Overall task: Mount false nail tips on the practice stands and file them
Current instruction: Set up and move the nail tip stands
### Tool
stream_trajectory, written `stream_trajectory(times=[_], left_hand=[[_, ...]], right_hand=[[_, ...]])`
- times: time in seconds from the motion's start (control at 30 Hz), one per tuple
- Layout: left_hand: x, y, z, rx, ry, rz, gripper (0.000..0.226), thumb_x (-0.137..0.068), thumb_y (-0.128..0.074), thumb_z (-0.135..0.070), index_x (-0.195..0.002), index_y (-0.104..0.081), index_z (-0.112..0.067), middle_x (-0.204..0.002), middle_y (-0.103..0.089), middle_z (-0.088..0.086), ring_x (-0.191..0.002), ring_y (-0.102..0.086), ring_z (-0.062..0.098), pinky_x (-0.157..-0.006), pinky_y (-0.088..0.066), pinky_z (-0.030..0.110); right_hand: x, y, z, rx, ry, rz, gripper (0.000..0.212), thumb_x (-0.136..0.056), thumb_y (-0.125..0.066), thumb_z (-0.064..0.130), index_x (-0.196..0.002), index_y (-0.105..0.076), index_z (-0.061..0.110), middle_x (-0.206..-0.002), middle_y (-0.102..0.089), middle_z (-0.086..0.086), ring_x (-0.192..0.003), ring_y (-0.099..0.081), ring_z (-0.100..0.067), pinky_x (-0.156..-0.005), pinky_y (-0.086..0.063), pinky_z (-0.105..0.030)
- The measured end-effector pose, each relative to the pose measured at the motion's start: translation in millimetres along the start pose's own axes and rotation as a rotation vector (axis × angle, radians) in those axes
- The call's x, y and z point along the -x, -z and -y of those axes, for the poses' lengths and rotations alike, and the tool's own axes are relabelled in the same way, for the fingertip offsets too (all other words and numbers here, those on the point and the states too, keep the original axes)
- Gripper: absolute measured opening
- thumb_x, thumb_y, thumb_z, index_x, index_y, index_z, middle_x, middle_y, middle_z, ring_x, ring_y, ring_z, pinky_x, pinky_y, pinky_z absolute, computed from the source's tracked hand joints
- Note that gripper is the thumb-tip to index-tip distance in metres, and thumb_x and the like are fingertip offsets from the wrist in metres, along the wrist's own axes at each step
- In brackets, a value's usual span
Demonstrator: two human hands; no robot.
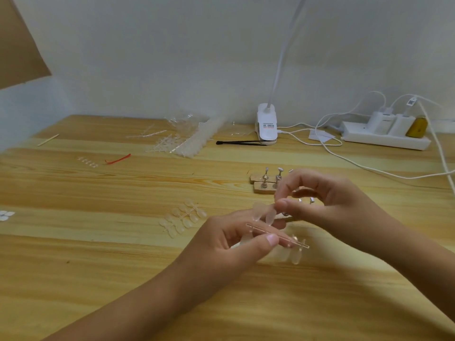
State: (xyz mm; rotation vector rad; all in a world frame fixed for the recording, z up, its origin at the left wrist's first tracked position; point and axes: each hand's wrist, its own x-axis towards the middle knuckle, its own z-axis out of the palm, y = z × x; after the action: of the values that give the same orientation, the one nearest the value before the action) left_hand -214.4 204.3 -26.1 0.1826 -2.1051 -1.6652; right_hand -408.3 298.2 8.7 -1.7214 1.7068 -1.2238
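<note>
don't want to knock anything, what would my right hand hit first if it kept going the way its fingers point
Probably the left hand: the right hand points leftward, pinching a nail tip on the strip that the left hand holds. Depth is unclear, so it might pass above.

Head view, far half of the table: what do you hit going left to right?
wooden stick → red strip → pile of clear nail-tip strips → black tweezers → clip lamp base → power strip

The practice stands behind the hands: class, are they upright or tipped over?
Upright: the visible practice stands rise vertically from their wooden bases; the right hand hides the rest.
</note>
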Motion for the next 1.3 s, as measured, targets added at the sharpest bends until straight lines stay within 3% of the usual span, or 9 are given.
stream_trajectory(times=[0.1, 0.2, 0.3, 0.6, 0.73, 0.87, 1.1, 1.3], left_hand=[[-3.8, 1.8, -0.3, 0.208, 0.08, 0.0, 0.023, -0.089, -0.06, -0.025, -0.098, -0.078, -0.013, -0.11, -0.075, -0.001, -0.114, -0.065, 0.007, -0.096, -0.047, 0.017], [-8.2, 4.8, 0.0, 0.541, 0.17, -0.026, 0.026, -0.086, -0.061, -0.023, -0.097, -0.077, -0.005, -0.098, -0.076, 0.004, -0.104, -0.07, 0.015, -0.091, -0.053, 0.025], [-10.1, 6.6, -1.0, 0.655, 0.201, -0.044, 0.021, -0.086, -0.063, -0.023, -0.095, -0.078, -0.009, -0.102, -0.075, 0.008, -0.103, -0.069, 0.019, -0.091, -0.054, 0.028], [-11.8, 7.4, -3.3, 0.664, 0.252, -0.057, 0.028, -0.082, -0.066, -0.026, -0.098, -0.077, -0.007, -0.106, -0.074, 0.012, -0.106, -0.069, 0.024, -0.089, -0.056, 0.029], [-11.0, 5.9, -6.4, 0.583, 0.288, -0.003, 0.037, -0.083, -0.063, -0.028, -0.104, -0.071, 0.001, -0.124, -0.068, 0.016, -0.119, -0.061, 0.036, -0.093, -0.055, 0.03], [-11.0, 3.4, -9.3, 0.525, 0.335, 0.036, 0.044, -0.086, -0.056, -0.023, -0.114, -0.063, 0.011, -0.121, -0.069, 0.016, -0.108, -0.068, 0.026, -0.088, -0.056, 0.026], [-9.9, 2.0, -11.4, 0.522, 0.381, 0.052, 0.04, -0.086, -0.057, -0.023, -0.109, -0.067, 0.008, -0.116, -0.068, 0.027, -0.102, -0.066, 0.023, -0.084, -0.055, 0.024], [-9.6, 1.3, -12.6, 0.515, 0.395, 0.083, 0.034, -0.088, -0.056, -0.021, -0.106, -0.07, 0.003, -0.114, -0.071, 0.019, -0.097, -0.067, 0.017, -0.08, -0.054, 0.022]], right_hand=[[1.2, -7.1, -5.4, 0.311, 0.194, -0.092, 0.019, -0.081, -0.066, 0.036, -0.086, -0.072, 0.019, -0.091, -0.066, 0.011, -0.095, -0.063, -0.013, -0.085, -0.05, -0.038], [1.8, -5.7, -11.0, 0.396, 0.283, -0.136, 0.019, -0.086, -0.068, 0.038, -0.092, -0.074, 0.02, -0.097, -0.065, 0.01, -0.1, -0.061, -0.014, -0.086, -0.047, -0.033], [1.2, -3.6, -13.4, 0.414, 0.291, -0.125, 0.026, -0.083, -0.068, 0.042, -0.097, -0.075, 0.021, -0.099, -0.065, 0.01, -0.101, -0.061, -0.015, -0.087, -0.046, -0.029], [-1.4, 1.8, -15.2, 0.325, 0.312, -0.09, 0.023, -0.084, -0.073, 0.032, -0.099, -0.075, 0.015, -0.101, -0.067, 0.005, -0.1, -0.062, -0.008, -0.088, -0.046, -0.019], [-1.3, 12.7, -24.8, 0.29, 0.283, -0.156, 0.022, -0.082, -0.069, 0.026, -0.099, -0.074, 0.013, -0.099, -0.068, -0.001, -0.097, -0.064, -0.013, -0.085, -0.052, -0.032], [0.6, 16.1, -39.3, 0.349, 0.226, -0.147, 0.021, -0.079, -0.07, 0.021, -0.098, -0.076, 0.014, -0.099, -0.067, 0.0, -0.1, -0.063, -0.018, -0.085, -0.051, -0.043], [1.4, 14.9, -45.5, 0.387, 0.21, -0.103, 0.023, -0.08, -0.068, 0.027, -0.099, -0.076, 0.017, -0.102, -0.066, 0.004, -0.104, -0.06, -0.016, -0.091, -0.048, -0.037], [0.0, 16.5, -45.7, 0.456, 0.227, -0.051, 0.024, -0.08, -0.066, 0.032, -0.096, -0.076, 0.017, -0.1, -0.066, 0.004, -0.101, -0.06, -0.016, -0.089, -0.045, -0.029]])
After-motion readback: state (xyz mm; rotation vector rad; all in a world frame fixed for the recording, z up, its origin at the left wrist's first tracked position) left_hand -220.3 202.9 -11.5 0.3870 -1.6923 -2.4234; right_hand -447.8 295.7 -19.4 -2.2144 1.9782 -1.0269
